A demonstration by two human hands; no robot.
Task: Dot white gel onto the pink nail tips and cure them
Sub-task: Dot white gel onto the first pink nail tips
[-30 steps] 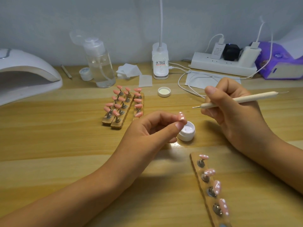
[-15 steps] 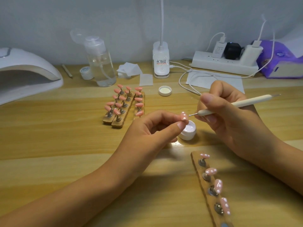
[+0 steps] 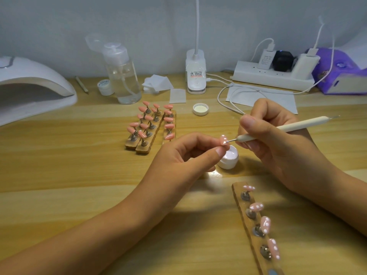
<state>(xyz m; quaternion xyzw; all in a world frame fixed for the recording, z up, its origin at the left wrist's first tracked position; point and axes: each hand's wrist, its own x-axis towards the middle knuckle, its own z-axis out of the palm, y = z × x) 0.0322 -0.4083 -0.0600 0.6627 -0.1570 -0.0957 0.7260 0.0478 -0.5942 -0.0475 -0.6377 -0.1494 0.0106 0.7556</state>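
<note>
Left hand [image 3: 178, 155] pinches nail tip [image 3: 223, 140] (its base hidden); right hand [image 3: 278, 147] grips dotting pen [image 3: 294, 127].

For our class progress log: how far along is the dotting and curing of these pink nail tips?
Done: four dotted tips stand on the near wooden strip. In hand: the left hand pinches a tip while the dotting pen in the right hand touches it. Left: plain pink tips on the far holders, then curing in the lamp.

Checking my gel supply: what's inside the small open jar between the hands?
The jar shows pale whitish gel inside. The left hand, pinching a nail tip, hides its left part.
</note>
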